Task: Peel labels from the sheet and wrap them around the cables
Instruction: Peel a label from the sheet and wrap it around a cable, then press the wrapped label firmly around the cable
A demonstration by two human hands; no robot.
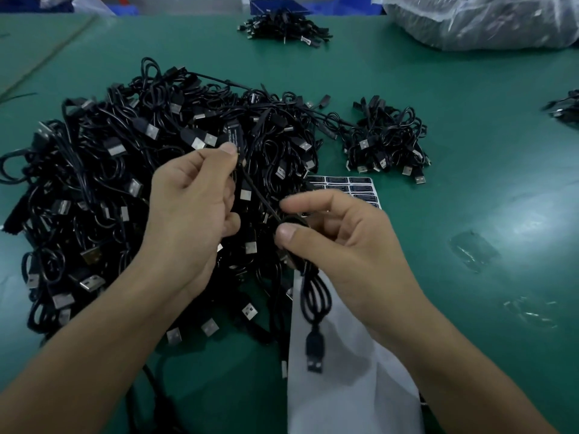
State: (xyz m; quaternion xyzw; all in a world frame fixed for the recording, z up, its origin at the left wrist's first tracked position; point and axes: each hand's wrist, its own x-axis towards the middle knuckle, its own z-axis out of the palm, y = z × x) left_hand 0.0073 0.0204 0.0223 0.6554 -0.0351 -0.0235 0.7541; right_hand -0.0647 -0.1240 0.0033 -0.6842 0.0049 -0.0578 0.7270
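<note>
A black cable runs taut between my two hands above a big pile of black USB cables. My left hand pinches its upper end just below a small black labelled block. My right hand pinches the lower part between thumb and forefinger; the cable's loops and USB plug hang below it. The label sheet, white with rows of dark labels, lies flat beyond my right hand, partly hidden by it.
A smaller bundle of cables lies right of the big pile, another heap at the far side. A clear plastic bag fills the far right corner. White backing paper lies under my right wrist on the green table.
</note>
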